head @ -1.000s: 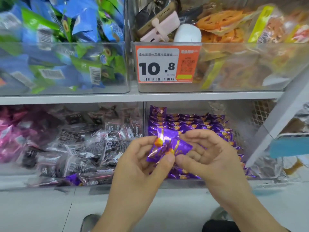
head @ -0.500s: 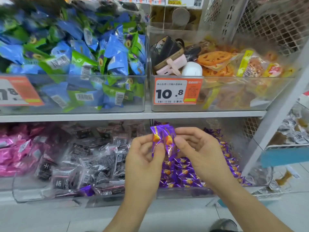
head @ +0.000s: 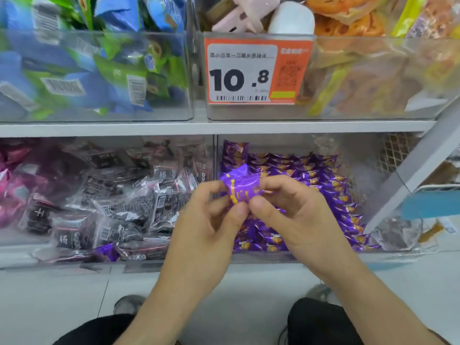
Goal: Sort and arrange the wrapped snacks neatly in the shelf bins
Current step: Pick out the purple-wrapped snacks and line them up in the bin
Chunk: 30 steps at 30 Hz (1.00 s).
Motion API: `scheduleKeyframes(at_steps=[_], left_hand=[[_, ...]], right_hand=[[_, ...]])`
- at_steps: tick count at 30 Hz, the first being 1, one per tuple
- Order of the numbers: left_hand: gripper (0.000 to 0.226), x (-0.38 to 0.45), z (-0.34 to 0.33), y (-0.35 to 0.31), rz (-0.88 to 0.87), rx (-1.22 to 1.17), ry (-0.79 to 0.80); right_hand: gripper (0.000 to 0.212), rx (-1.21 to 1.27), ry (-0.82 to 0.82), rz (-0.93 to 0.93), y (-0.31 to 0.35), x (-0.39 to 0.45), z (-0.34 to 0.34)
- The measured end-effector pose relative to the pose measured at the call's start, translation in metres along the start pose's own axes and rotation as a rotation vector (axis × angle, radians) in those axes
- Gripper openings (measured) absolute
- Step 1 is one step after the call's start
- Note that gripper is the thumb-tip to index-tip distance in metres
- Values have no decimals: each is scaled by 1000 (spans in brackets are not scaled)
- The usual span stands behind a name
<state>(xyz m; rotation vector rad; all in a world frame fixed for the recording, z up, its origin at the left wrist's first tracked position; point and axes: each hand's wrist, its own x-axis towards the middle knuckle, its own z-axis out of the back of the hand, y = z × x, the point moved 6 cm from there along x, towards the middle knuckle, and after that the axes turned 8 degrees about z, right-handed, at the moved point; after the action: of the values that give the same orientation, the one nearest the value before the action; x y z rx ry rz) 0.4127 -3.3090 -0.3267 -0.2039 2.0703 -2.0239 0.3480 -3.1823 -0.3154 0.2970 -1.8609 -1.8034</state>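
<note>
Left hand (head: 211,220) and right hand (head: 296,215) both pinch one purple snack (head: 240,189). Purple bin (head: 323,256) just beyond, lower right

Orange price tag (head: 257,72) reading 10.8 (barcode underneath) on upper bin front. Pink clip-like object (head: 245,14) beside white rounded object (head: 291,19). Blue label strip (head: 430,204) far right.
</note>
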Motion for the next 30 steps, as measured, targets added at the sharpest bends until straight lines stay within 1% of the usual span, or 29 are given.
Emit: scheduleKeyframes(at_steps=[2,5,7,8,10,12,14,16,19,21,23,25,27,28,30], left_hand=[[33,2,1,0,-12,45,-1],[37,3,2,-1,-26,114,-22],[35,2,4,1,-11,118,-28],[32,2,5,3,9,98,-23],[31,-2,5,8,47,65,-9],[34,-6,7,11,66,59,-7],[31,-10,9,13,87,49,-13],[29,-14,11,13,106,41,-18],[26,-19,13,12,95,78,-35],[31,-20,19,13,49,234,-97],[42,-21,29,11,-14,468,-182],[50,-22,36,8,-48,647,-212],[60,-24,39,10,-21,741,-174],[64,-24,40,14,6,767,-148],[69,-26,39,24,34,799,-117]], right_hand=[[33,-15,1,-2,-1,2,6],[52,-38,30,-6,-4,4,18],[62,-50,77,-46,-3,5,21],[63,-66,132,-72,-3,4,19],[53,-102,262,-100,-3,4,12],[45,-100,325,-116,-3,3,9],[44,-50,372,-114,-1,1,3],[47,-22,391,-92,0,-3,-2],[48,-54,365,-93,-4,-1,-3],[53,-98,345,-109,-10,2,1],[58,-208,293,-119,-16,7,13],[53,-439,269,-89,-19,13,22],[54,-716,311,-32,-22,17,23],[55,-816,343,-18,-26,19,20],[58,-931,455,-38,-34,19,11]])
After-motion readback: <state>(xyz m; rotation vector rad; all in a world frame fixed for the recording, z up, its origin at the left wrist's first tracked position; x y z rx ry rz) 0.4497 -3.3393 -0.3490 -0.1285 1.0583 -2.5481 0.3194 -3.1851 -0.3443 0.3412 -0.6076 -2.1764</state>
